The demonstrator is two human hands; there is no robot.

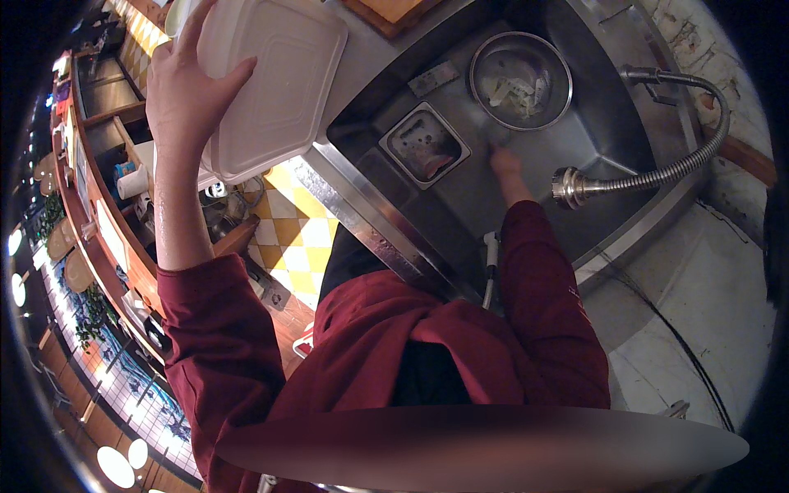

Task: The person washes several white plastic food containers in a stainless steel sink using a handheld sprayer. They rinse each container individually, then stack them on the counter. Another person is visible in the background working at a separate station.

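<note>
My left hand (194,92) is raised over a pale plastic lid (280,92) at the upper left, its thumb and fingers spread; whether it touches anything there cannot be told. Down in the stainless steel sink (585,132) is my right hand (505,161), its fingers dim and hard to make out. Just beyond it stands a round metal bowl (521,80) with pale scraps in it. Left of that hand a square metal drain basket (425,145) holds a reddish piece. A small flat rectangular object (433,78) lies on the sink floor beside the bowl.
A flexible metal faucet hose (666,175) arches over the sink's right side. Nearer my body, a white spray handle (490,252) hangs by the sink wall. The sink's metal front rim (370,228) runs past my waist. A wooden-edged board (394,15) sits beyond the counter.
</note>
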